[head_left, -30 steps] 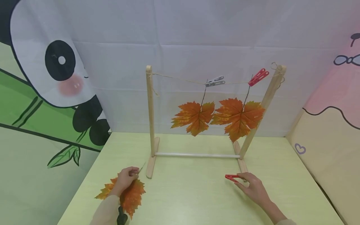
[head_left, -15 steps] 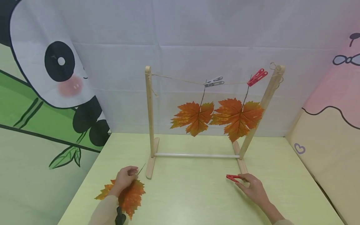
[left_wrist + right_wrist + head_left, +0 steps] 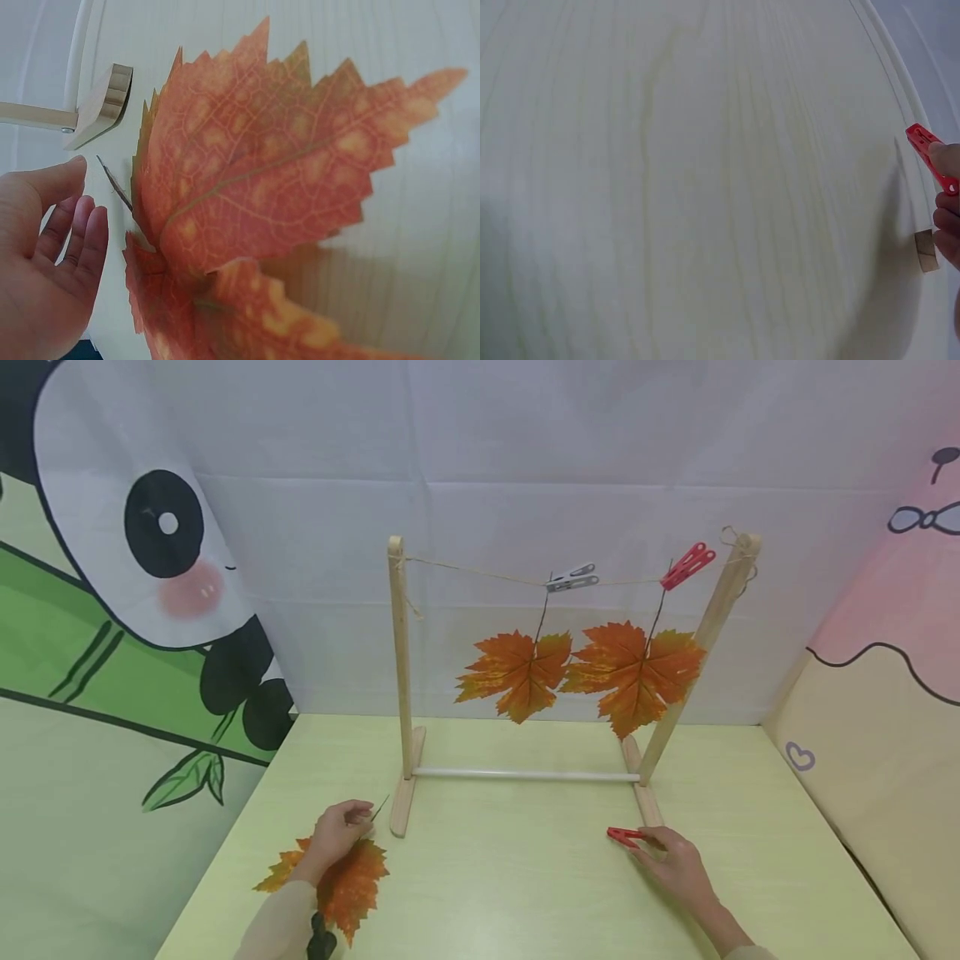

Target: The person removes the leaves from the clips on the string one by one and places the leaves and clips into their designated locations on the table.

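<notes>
An orange artificial maple leaf [image 3: 351, 889] lies at the table's left front, partly hidden under my left hand [image 3: 333, 839]. In the left wrist view the leaf's thin dark stem [image 3: 114, 184] stands just off the fingertips. That hand [image 3: 45, 255] has its fingers loosely bent with nothing between thumb and fingers. At the right, my right hand [image 3: 678, 864] pinches a red clothespin [image 3: 624, 835] by its handle end, low over the table near the rack's right foot. The right wrist view shows the same clothespin [image 3: 924, 146] under the thumb, at the right edge.
A wooden rack [image 3: 401, 652] with a string [image 3: 472, 570] stands at the back. Two more maple leaves hang there, the left one [image 3: 521, 672] from a grey clothespin [image 3: 573, 579], the right one [image 3: 637, 677] from a red clothespin [image 3: 687, 567]. A white rod [image 3: 525, 773] joins the feet.
My right hand has drifted slightly to the right with the red clothespin. The left hand has stayed almost in place by the leaf's stem, and the hanging leaves have not moved.
</notes>
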The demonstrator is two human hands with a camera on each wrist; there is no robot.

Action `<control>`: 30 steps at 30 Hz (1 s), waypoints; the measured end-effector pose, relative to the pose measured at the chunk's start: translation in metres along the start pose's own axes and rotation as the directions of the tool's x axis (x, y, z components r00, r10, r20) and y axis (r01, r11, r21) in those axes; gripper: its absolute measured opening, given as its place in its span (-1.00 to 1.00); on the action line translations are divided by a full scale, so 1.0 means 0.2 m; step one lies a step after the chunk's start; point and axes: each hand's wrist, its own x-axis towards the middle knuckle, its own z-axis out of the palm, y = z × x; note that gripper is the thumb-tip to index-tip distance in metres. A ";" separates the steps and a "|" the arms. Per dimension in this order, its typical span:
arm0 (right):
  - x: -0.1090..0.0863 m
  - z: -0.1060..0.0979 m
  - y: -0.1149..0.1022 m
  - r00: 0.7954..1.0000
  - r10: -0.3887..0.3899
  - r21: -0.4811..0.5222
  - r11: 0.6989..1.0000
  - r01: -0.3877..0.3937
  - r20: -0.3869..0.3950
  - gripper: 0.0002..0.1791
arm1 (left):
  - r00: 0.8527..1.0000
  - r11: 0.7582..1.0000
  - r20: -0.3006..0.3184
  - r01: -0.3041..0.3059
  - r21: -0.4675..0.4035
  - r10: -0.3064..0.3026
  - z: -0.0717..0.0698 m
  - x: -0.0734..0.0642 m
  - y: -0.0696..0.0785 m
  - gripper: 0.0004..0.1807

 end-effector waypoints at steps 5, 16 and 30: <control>-0.02 0.01 0.03 0.997 0.063 -0.042 0.997 -0.062 0.037 -0.64 | 1.000 1.000 0.009 0.009 -0.017 -0.009 0.01 0.00 0.01 -0.67; -0.04 0.02 0.04 0.965 0.202 -0.129 0.975 -0.182 0.164 -0.65 | 1.000 1.000 0.009 -0.005 0.000 0.005 0.03 0.00 0.01 -0.67; -0.03 0.00 0.01 0.959 0.202 -0.154 0.973 -0.173 0.198 -0.65 | 1.000 1.000 -0.007 -0.010 -0.012 0.010 0.04 -0.02 0.01 -0.69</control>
